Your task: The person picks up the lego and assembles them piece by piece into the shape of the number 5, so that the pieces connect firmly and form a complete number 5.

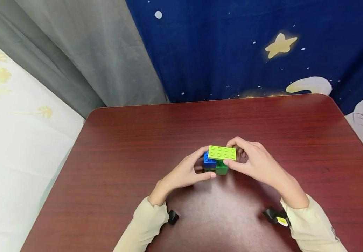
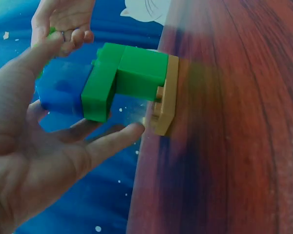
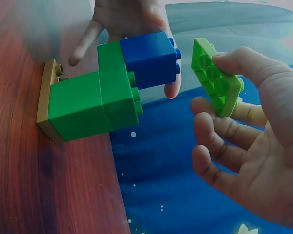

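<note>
A toy-brick stack stands with its flat tan plate [image 2: 170, 97] on the table. Two green bricks [image 3: 115, 92] rise above the plate, with a blue brick [image 3: 149, 58] joined to the side of the upper one. My left hand [image 1: 187, 171] reaches around the blue brick, thumb on one side and fingers on the other; its lower fingers spread loosely near the green bricks. My right hand [image 1: 257, 161] pinches a lime-green 2x4 plate [image 1: 222, 152] between thumb and fingers. In the right wrist view, a gap separates this plate's hollow underside from the stack's studs.
The reddish-brown wooden table [image 1: 131, 147] spreads around the stack. A blue star-patterned curtain [image 1: 219, 52] and a grey curtain [image 1: 112, 52] hang behind its far edge. Black wrist straps [image 1: 173, 217] show at both sleeves.
</note>
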{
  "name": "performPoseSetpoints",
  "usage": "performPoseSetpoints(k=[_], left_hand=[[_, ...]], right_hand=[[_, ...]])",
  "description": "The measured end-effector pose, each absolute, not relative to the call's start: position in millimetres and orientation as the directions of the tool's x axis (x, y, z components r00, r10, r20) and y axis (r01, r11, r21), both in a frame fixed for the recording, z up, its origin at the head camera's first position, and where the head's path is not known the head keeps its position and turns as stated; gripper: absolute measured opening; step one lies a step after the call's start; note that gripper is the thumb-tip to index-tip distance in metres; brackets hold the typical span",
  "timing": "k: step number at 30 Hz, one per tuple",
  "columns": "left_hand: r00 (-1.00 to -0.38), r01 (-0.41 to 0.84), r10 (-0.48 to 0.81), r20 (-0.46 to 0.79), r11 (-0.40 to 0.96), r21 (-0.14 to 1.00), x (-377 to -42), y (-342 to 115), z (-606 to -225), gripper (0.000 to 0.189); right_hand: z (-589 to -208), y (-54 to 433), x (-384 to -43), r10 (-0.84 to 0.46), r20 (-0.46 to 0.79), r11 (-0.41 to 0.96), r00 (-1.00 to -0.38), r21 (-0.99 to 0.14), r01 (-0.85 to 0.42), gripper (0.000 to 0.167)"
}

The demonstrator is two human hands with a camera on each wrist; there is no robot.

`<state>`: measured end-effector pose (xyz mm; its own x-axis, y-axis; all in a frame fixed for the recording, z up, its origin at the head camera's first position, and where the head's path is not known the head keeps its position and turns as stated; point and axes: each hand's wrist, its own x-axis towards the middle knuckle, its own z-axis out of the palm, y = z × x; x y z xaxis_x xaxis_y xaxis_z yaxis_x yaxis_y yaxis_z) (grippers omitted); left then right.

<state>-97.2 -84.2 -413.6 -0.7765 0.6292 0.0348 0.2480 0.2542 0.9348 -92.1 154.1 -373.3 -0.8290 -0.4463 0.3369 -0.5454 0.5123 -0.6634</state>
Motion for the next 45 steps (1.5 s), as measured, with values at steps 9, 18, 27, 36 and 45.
performPoseSetpoints(k=[9, 18, 27, 36, 45], left_hand=[[-0.765, 0.121, 0.643, 0.022, 0.111, 0.986, -97.7, -87.4, -408.1, 0.083], [-0.727, 0.143, 0.667, 0.161, -0.083, 0.986, -98.6, -87.0, -395.2, 0.064], [-0.751, 0.082, 0.645, 0.140, -0.120, 0.989, -104.0, -90.6, -414.9, 0.037], [-0.768, 0.009, 0.632, 0.101, -0.147, 0.989, -106.3, -89.9, -421.1, 0.041], [-0.769, -0.008, 0.633, 0.091, -0.152, 0.988, -106.7, -91.9, -422.8, 0.038]], right_hand=[[-377.9, 146.5, -95.7, -0.474, 0.349, 0.495, -0.808, -0.653, -0.573, 0.033], [-380.2, 142.2, -96.9, -0.490, 0.359, 0.489, -0.794, -0.642, -0.591, 0.034], [-383.9, 142.8, -98.8, -0.498, 0.352, 0.486, -0.793, -0.644, -0.591, 0.033], [-387.3, 142.6, -101.1, -0.516, 0.358, 0.467, -0.778, -0.645, -0.606, 0.034], [-388.4, 143.9, -103.3, -0.525, 0.353, 0.462, -0.774, -0.645, -0.608, 0.034]])
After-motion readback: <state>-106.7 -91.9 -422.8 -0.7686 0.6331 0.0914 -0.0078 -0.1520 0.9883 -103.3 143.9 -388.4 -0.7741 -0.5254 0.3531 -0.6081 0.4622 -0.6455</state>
